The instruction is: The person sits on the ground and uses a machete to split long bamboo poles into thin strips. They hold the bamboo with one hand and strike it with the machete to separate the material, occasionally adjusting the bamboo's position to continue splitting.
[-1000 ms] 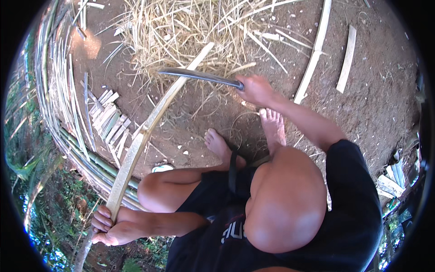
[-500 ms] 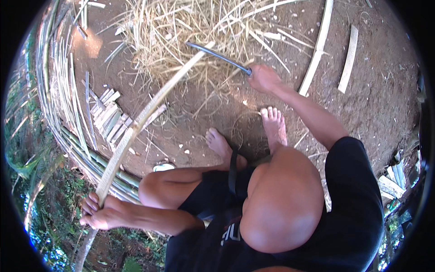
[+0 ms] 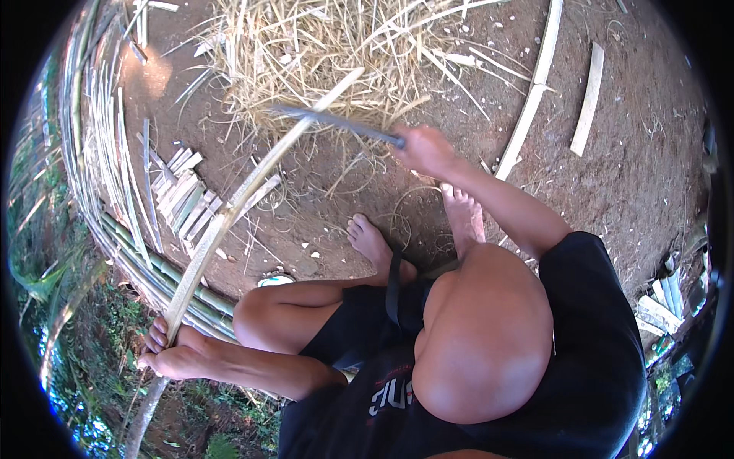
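Observation:
A long, pale bamboo strip (image 3: 229, 210) slants from the lower left up to the shavings at the top. My left hand (image 3: 177, 353) is closed round its lower part, and the strip's tail runs on below the fist. My right hand (image 3: 428, 151) is wrapped round the handle of a long, narrow knife (image 3: 348, 124); the handle is mostly hidden by the fingers. Its dark blade, smeared by motion, crosses the strip a little below the far tip. Whether the edge touches the strip I cannot tell.
Pale shavings (image 3: 306, 46) heap on the brown dirt ground. Short split pieces (image 3: 183, 195) are stacked at the left, inside bundled bamboo poles (image 3: 164, 268). Two loose strips, a long one (image 3: 535, 99) and a shorter one (image 3: 589, 99), lie at the right. My bare feet (image 3: 371, 239) are close by.
My right hand has moved left and a little nearer, carrying the blade down along the strip from near its tip. My left hand and the strip have barely moved.

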A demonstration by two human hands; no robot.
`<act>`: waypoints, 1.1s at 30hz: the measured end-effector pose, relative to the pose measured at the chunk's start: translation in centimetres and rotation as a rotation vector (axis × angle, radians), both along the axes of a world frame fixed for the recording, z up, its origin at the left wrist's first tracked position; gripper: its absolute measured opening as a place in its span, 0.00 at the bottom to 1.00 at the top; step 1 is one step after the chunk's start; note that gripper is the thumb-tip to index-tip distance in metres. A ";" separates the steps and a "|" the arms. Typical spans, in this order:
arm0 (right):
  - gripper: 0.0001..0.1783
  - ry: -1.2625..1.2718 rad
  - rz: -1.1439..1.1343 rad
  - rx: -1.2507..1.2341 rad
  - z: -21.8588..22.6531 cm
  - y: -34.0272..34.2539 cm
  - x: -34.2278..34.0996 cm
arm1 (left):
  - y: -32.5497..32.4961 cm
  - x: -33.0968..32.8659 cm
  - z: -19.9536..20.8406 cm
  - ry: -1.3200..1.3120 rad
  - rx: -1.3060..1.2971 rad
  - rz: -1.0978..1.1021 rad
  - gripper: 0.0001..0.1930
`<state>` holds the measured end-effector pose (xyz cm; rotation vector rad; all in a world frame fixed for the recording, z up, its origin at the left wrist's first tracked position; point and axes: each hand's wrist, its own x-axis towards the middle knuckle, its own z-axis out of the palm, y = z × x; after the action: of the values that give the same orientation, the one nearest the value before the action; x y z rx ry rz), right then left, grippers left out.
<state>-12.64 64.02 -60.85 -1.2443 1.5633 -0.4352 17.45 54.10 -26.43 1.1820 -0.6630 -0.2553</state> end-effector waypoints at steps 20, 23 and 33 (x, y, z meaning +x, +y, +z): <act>0.16 0.243 -0.001 0.263 -1.6 -0.2 -3.7 | -1.2 1.9 -0.8 -0.019 0.044 0.133 0.23; 0.12 0.177 -0.041 0.333 0.3 -1.8 -3.8 | -1.6 1.4 -0.5 0.034 0.044 0.191 0.23; 0.14 0.231 -0.078 0.356 -2.9 0.5 -5.4 | -1.3 6.6 -1.2 0.154 -0.028 -0.257 0.21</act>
<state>-18.03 64.48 -63.71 -0.9856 1.7970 -0.0547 24.01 52.81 -27.59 1.0385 -0.6806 -0.5464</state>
